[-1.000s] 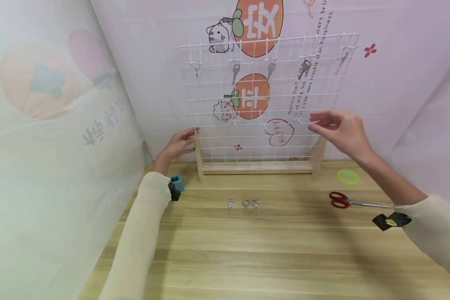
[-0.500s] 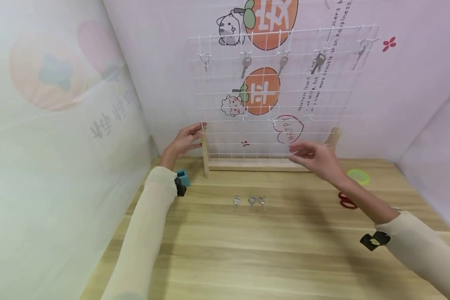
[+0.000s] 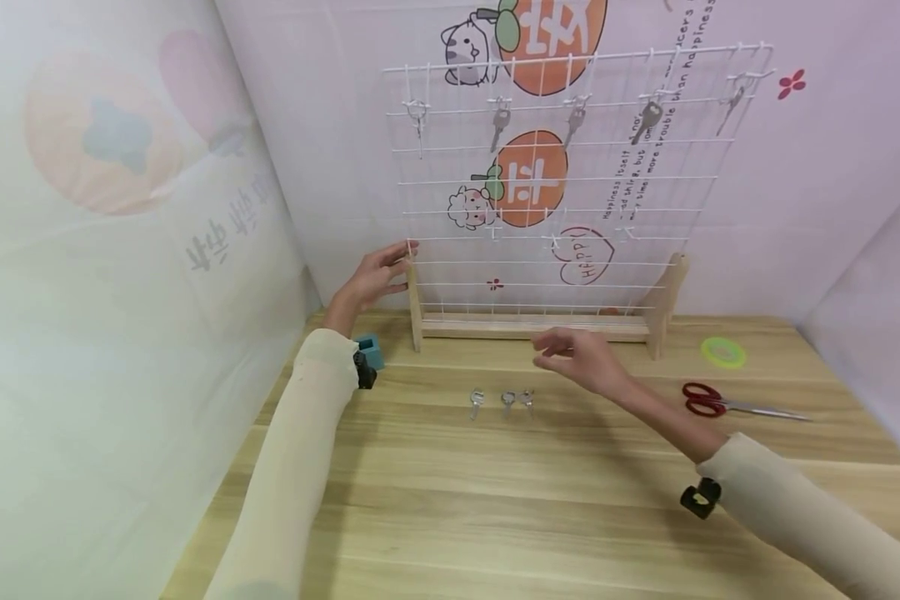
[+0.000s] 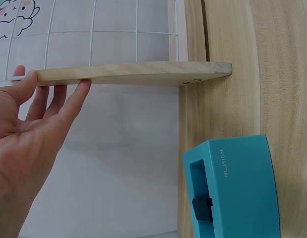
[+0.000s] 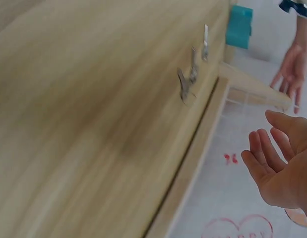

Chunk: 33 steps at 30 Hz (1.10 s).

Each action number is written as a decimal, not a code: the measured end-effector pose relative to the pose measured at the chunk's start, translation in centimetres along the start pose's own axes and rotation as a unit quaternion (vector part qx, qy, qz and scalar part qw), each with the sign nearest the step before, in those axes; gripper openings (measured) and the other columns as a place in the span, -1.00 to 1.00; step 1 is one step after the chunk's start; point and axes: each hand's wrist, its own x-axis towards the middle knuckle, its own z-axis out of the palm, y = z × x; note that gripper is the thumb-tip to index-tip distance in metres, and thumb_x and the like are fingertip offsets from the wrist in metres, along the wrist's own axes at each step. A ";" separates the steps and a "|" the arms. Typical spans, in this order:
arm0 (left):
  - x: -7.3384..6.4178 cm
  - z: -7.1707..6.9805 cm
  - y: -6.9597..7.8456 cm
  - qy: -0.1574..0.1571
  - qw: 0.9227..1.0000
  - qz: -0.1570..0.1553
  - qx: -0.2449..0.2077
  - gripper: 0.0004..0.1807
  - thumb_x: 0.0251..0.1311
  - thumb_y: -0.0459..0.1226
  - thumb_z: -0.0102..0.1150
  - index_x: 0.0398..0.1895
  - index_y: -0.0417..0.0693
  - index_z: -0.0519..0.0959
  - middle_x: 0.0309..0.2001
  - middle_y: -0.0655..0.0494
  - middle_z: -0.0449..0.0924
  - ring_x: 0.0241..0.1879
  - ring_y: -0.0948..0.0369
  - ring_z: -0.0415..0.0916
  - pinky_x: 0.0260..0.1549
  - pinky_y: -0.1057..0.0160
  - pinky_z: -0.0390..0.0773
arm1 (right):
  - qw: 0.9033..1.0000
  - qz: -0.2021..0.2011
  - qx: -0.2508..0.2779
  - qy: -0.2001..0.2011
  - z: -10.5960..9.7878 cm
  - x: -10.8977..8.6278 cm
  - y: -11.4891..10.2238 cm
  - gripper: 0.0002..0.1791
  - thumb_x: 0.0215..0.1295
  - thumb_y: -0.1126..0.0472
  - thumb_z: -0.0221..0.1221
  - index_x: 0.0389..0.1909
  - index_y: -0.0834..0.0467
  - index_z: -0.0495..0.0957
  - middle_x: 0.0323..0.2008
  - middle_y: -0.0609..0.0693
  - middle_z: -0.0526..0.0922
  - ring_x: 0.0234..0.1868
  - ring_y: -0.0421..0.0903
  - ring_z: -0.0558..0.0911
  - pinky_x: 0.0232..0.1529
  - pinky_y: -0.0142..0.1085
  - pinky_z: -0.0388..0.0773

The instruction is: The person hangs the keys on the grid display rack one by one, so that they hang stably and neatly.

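A white wire grid rack stands on wooden side supports at the back of the table. My left hand holds the rack's left wooden support, thumb on one face and fingertips along the other. Several keys hang from hooks along the top of the grid, among them a dark key. Lower hooks, such as a white hook, carry nothing. Three loose keys lie on the table: a left key, a middle key and a right key. Just above and right of them, my right hand hovers with loosely bent fingers, holding nothing.
Beside the left support sits a teal box with a recess. Red-handled scissors and a yellow-green ring lie on the right of the wooden table. Printed cloth walls in the back and sides.
My right hand has come down and left from the lower hooks toward the loose keys. My left hand stays on the support. The head view has shifted slightly.
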 end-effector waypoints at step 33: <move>-1.1 0.7 1.4 -0.006 1.000 -0.009 0.007 -0.45 0.63 -0.37 -0.11 0.62 -0.06 0.23 0.63 0.00 0.11 0.59 0.00 0.07 0.43 -0.25 0.28 | 0.990 0.032 -0.064 -0.120 10.5 3.1 -1.4 -0.82 0.26 0.32 0.45 -0.13 0.25 0.78 -0.26 0.05 0.81 -0.23 -0.12 0.76 -0.15 -0.25 0.73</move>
